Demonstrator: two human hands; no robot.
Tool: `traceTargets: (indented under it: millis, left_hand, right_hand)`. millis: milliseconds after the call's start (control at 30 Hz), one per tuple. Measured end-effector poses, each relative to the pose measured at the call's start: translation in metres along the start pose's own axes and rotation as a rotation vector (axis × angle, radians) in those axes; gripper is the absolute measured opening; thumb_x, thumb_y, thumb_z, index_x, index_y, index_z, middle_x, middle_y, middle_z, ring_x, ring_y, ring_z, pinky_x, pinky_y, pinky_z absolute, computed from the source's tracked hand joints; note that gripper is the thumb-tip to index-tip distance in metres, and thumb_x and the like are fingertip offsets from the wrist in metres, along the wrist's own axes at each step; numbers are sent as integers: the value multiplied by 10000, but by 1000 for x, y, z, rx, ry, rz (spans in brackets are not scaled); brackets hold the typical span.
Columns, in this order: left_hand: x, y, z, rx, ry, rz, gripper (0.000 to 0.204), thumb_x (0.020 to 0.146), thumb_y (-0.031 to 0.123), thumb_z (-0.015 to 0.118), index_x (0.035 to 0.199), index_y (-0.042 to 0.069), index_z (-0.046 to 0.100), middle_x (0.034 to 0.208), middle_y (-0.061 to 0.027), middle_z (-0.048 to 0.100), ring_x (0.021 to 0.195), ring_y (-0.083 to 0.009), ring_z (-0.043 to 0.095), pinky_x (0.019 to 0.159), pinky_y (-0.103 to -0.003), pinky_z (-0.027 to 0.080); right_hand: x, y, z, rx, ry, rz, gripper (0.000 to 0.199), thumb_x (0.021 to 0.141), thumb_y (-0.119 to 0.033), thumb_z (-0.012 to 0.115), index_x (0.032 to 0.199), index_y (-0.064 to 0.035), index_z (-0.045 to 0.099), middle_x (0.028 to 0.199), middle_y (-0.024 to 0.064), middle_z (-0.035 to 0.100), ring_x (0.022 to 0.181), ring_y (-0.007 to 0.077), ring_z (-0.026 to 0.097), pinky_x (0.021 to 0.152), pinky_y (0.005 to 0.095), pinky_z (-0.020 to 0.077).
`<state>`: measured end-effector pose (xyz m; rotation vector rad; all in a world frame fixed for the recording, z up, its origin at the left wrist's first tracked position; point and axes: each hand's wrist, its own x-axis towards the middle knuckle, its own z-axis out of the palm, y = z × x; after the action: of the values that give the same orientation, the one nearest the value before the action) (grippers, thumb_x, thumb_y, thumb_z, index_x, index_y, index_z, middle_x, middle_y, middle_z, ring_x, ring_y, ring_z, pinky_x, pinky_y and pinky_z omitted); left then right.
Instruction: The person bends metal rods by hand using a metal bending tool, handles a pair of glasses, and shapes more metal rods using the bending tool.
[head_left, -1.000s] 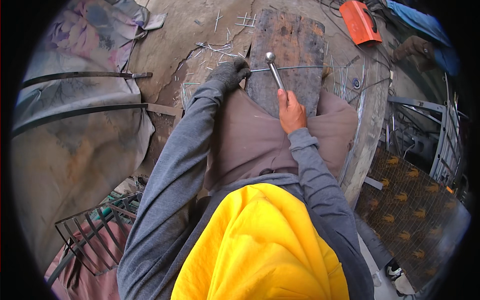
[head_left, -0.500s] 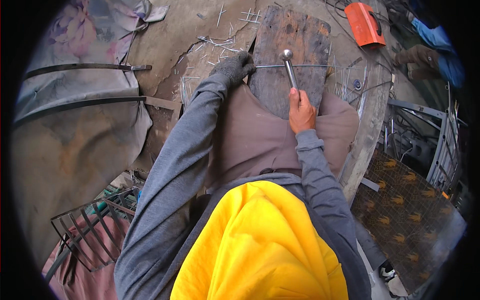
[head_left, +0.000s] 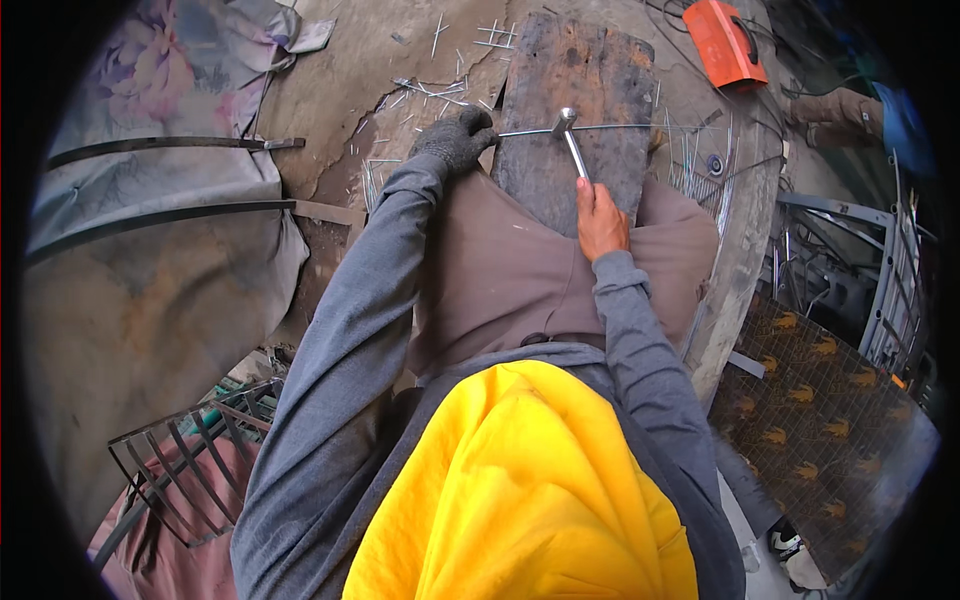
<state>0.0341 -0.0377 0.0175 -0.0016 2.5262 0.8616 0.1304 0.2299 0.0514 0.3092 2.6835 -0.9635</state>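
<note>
A scarred wooden board [head_left: 575, 75] lies between my knees, and a thin metal rod [head_left: 610, 127] runs across it from side to side. My left hand [head_left: 458, 138], in a dark grey glove, is closed on the rod's left end, just off the board's edge. My bare right hand [head_left: 602, 220] grips a hammer [head_left: 574, 150] by its shiny metal handle. The hammer's head is down over the rod near the middle of the board; whether it touches the rod I cannot tell.
Cut metal pieces [head_left: 430, 92] are scattered on the floor beyond my left hand. Several thin rods [head_left: 690, 165] lie right of the board. An orange box with a black handle [head_left: 722, 45] stands at the far right. Metal frames [head_left: 185, 460] lie lower left; a dark patterned panel [head_left: 815, 430] lies lower right.
The hammer head has come down from a raised position to the level of the rod. My left hand has shifted slightly to the left, still holding the rod.
</note>
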Motion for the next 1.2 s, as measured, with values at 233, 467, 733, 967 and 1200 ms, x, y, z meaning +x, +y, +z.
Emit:
traceTargets:
  millis: [233,467,733,967,1200]
  left_hand:
    - [-7,-16,-5,53,-12,13,351,910,424,582,1166,201,673,1189,-107,673,1123,-314,626,955,-429,476]
    - [-4,0,3,-27,13,66,332,924,360,613,1125,102,674,1080,-129,699,1039,-305,656,915,-412,486]
    - [5,1,4,-143,-32,59,329,924,355,615,1090,78,678,962,-94,709,925,-229,659,868,-364,495]
    - [2,10,-3,-127,-53,51,318,926,361,611,1067,87,688,952,-74,713,919,-215,661,860,-369,495]
    - [4,8,-2,-115,-45,38,337,919,379,626,1074,85,684,1043,-109,716,1041,-264,661,919,-391,480]
  right_hand:
    - [-5,-17,-10,166,48,-79,536,997,-555,400,891,-52,553,877,249,665,860,507,600,759,571,451]
    - [10,-12,-9,65,43,-59,517,998,-526,441,880,-40,572,812,237,649,792,489,600,687,547,438]
    - [-1,-34,-15,237,173,-221,468,998,-485,489,889,-39,581,742,198,628,704,448,604,633,489,456]
    - [-6,-39,-12,292,190,-239,437,996,-474,503,919,-53,592,746,202,634,717,440,621,637,483,467]
    - [4,-34,-7,81,12,-88,473,995,-509,471,920,-53,570,753,213,641,744,469,612,657,519,458]
